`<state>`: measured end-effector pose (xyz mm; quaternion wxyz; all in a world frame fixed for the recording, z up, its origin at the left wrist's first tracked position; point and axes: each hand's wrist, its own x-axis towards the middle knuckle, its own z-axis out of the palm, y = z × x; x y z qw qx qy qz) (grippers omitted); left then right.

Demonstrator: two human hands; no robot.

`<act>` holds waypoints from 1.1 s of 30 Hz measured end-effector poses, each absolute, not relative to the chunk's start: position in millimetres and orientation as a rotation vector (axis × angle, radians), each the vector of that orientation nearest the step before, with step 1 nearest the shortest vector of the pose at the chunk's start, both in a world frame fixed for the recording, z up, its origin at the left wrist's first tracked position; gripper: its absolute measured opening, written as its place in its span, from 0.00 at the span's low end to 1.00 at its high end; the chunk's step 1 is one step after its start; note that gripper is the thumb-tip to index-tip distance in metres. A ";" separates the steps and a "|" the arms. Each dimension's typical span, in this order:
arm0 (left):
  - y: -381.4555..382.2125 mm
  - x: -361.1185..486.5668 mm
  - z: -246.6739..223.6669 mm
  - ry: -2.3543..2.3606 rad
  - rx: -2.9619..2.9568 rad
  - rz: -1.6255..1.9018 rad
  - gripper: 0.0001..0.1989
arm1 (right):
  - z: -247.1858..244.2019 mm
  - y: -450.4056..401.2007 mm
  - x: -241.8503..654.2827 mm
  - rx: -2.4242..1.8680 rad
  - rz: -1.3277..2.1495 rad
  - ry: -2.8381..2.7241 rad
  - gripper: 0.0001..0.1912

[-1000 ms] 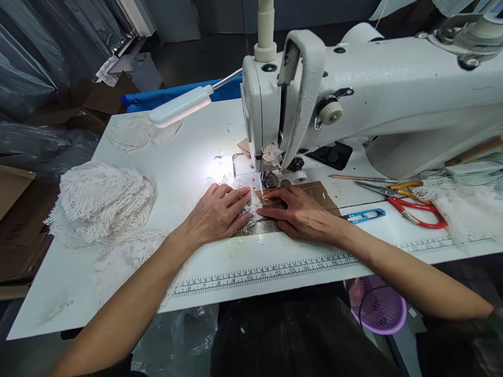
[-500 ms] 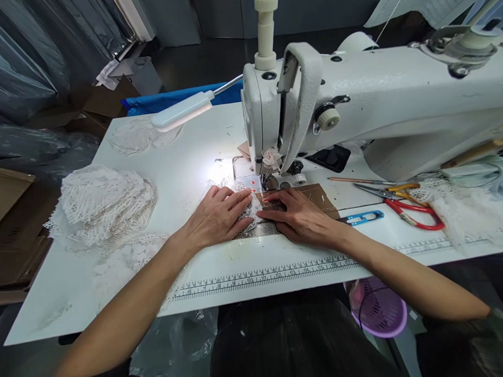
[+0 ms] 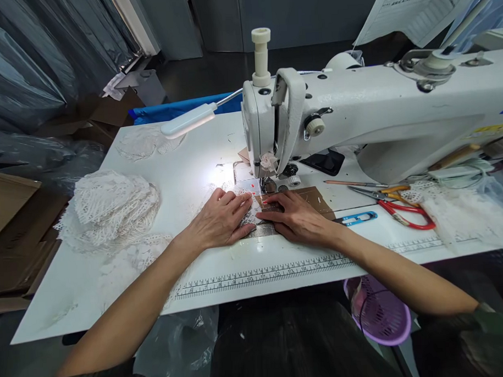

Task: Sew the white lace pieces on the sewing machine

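Note:
My left hand (image 3: 222, 218) lies flat on a white lace piece (image 3: 250, 215), fingers stretched toward the needle area of a white sewing machine (image 3: 257, 122). From the other side my right hand (image 3: 300, 218) rests with fingers extended, its fingertips touching the lace's right edge. Under that hand is a brown sheet (image 3: 321, 201), partly covered by the fingers. Both hands are just in front of the presser foot (image 3: 263, 185); the palms hide part of the lace. Small red marks show on the machine bed beside the foot.
A stack of lace pieces (image 3: 112, 207) sits at the left. Blue thread snips (image 3: 357, 218), red-handled scissors (image 3: 409, 215) and more lace (image 3: 462, 214) lie at the right. A lamp (image 3: 189, 121) lights the bed. A printed ruler (image 3: 271, 276) runs along the front edge, above a purple basket (image 3: 382, 310).
The head view has tilted up and turned a little right, so the machine appears lower and further left. Both hands stay almost in place on the lace.

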<state>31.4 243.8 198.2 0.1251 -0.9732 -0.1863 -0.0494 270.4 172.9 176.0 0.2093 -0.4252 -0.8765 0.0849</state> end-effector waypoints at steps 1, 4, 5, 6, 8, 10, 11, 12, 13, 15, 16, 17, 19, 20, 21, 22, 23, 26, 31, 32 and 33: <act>243.7 31.3 198.2 -0.550 -2.852 -0.162 0.26 | 176.1 172.8 270.4 -1.180 0.234 -2.437 0.18; 243.6 30.7 196.6 -0.613 -2.924 -0.229 0.25 | 176.9 172.6 269.9 -1.183 0.233 -2.437 0.18; 243.6 30.5 195.6 -0.643 -2.946 -0.245 0.24 | 177.2 172.5 269.8 -1.187 0.234 -2.438 0.18; 243.6 30.5 194.5 -0.671 -2.965 -0.252 0.24 | 177.3 172.4 269.7 -1.192 0.235 -2.439 0.18; 243.3 30.7 192.0 -0.710 -2.988 -0.259 0.23 | 177.3 172.2 269.6 -1.201 0.235 -2.438 0.18; 243.0 31.1 190.0 -0.722 -2.997 -0.270 0.23 | 176.9 172.1 269.8 -1.204 0.237 -2.442 0.18; 242.9 31.3 189.4 -0.721 -2.997 -0.278 0.23 | 176.5 172.1 270.1 -1.205 0.241 -2.444 0.18; 242.8 31.5 189.0 -0.718 -2.993 -0.286 0.23 | 176.2 172.2 270.4 -1.206 0.246 -2.444 0.18; 242.9 31.7 188.7 -0.715 -2.988 -0.295 0.23 | 175.9 172.2 270.6 -1.206 0.253 -2.441 0.18; 243.2 32.3 188.5 -0.708 -2.976 -0.327 0.22 | 175.4 172.3 270.9 -1.210 0.269 -2.423 0.19; 243.4 32.8 188.5 -0.705 -2.971 -0.357 0.21 | 175.2 172.4 270.9 -1.213 0.278 -2.410 0.19; 243.6 33.4 188.3 -0.704 -2.965 -0.393 0.20 | 175.0 172.4 270.8 -1.216 0.287 -2.398 0.19; 243.9 35.2 188.2 -0.709 -2.954 -0.450 0.19 | 174.7 172.4 270.2 -1.222 0.299 -2.378 0.19; 244.2 36.4 188.3 -0.709 -2.947 -0.462 0.18 | 174.5 172.2 269.9 -1.225 0.301 -2.372 0.18; 244.8 37.8 188.7 -0.702 -2.937 -0.461 0.17 | 174.4 172.1 269.5 -1.227 0.300 -2.369 0.18; 245.8 39.4 189.5 -0.687 -2.927 -0.446 0.17 | 174.2 171.8 269.3 -1.229 0.296 -2.368 0.18; 247.3 41.2 190.6 -0.663 -2.916 -0.422 0.16 | 174.0 171.5 269.1 -1.231 0.289 -2.367 0.19; 255.3 47.6 195.5 -0.581 -2.903 -0.318 0.16 | 173.4 170.9 269.5 -1.246 0.271 -2.361 0.20; 267.5 56.9 200.4 -0.559 -2.968 -0.240 0.17 | 172.2 172.4 270.7 -1.283 0.296 -2.318 0.20; 268.0 57.5 200.1 -0.576 -2.981 -0.263 0.17 | 172.0 172.9 270.6 -1.288 0.303 -2.314 0.21; 267.9 57.4 199.3 -0.592 -2.991 -0.294 0.17 | 171.8 173.3 270.4 -1.292 0.309 -2.313 0.21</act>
